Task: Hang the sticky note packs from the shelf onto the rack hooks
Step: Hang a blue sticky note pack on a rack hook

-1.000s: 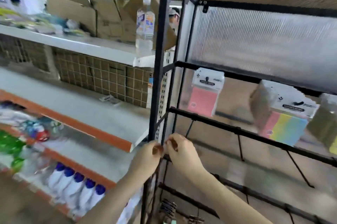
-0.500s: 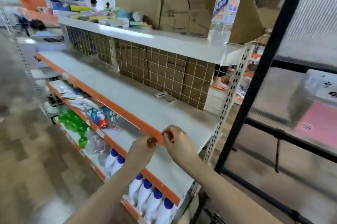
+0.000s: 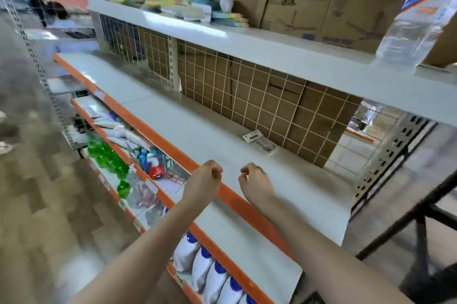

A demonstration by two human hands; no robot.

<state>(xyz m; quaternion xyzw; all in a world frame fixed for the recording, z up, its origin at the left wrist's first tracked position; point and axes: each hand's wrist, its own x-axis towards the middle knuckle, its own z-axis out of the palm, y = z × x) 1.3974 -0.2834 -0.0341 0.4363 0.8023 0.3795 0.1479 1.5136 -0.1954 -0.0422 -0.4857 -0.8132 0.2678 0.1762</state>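
While both arms are reaching over the middle shelf (image 3: 173, 115), the left hand (image 3: 204, 181) and right hand (image 3: 256, 182) are curling loosely, holding nothing. Sticky note packs (image 3: 173, 3) are lying on the top shelf (image 3: 272, 49).

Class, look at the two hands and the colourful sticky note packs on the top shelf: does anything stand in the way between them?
Nothing visible does. The left hand and right hand hover empty above the middle shelf; the sticky note packs lie higher up on the top shelf, open air between.
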